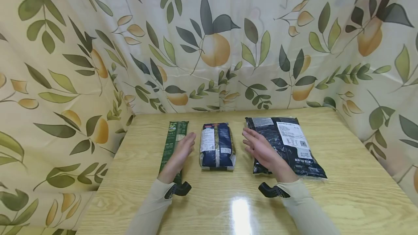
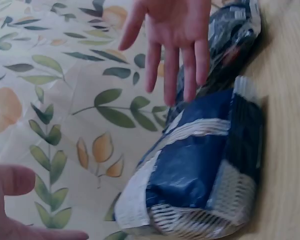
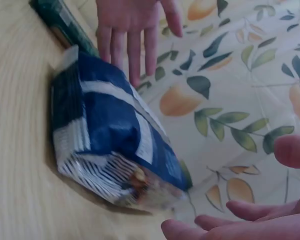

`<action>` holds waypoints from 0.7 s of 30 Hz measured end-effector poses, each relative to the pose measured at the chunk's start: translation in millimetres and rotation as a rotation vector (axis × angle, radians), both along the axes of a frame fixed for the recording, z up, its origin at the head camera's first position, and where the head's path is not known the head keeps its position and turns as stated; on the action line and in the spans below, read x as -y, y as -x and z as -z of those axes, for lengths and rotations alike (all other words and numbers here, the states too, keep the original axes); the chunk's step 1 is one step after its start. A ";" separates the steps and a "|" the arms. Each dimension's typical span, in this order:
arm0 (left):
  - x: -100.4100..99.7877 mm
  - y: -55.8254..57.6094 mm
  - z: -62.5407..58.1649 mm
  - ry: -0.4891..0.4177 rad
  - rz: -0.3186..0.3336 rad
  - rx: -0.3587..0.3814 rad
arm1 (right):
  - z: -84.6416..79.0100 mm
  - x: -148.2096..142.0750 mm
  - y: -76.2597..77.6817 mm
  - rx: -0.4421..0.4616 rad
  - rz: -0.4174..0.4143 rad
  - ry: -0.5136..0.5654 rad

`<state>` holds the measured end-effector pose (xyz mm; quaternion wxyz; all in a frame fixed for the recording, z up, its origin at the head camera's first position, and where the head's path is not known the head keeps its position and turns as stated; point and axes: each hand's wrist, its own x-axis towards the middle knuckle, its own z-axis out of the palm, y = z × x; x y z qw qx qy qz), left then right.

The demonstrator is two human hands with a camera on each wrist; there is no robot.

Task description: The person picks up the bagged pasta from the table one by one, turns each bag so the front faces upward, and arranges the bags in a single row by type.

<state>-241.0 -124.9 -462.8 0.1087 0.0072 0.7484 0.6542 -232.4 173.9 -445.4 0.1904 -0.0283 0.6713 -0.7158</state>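
Between the two hands a blue bag with white labels and clear striped ends [image 1: 218, 147] lies on the table. To its left my left hand [image 1: 181, 152] hovers with fingers straight, over a long narrow green packet [image 1: 170, 144]. My right hand [image 1: 262, 151] is held on the other side, fingers extended, in front of a large black plastic package [image 1: 287, 144] with white labels. Neither hand touches the blue bag. In the right wrist view the bag [image 3: 110, 115] shows small pieces through its clear end; its side also faces the left wrist view [image 2: 190, 165].
A pale wooden table [image 1: 209, 198] carries all the packages in a row. Behind and at both sides hangs a curtain [image 1: 215, 79] printed with leaves and oranges. Each wrist wears a black strap-like mount [image 1: 177, 189].
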 end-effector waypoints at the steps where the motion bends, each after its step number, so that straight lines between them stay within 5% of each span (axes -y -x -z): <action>1: 0.2 -0.9 2.2 -0.046 0.008 0.022 | 1.7 1.0 -1.0 0.018 0.003 0.032; 12: -1.9 -11.9 17.5 -0.348 0.045 0.197 | 17.5 14.2 -9.3 0.150 0.000 0.169; 21: -10.9 -14.3 24.1 -0.438 0.092 0.253 | 27.9 22.9 -10.2 0.196 0.026 0.223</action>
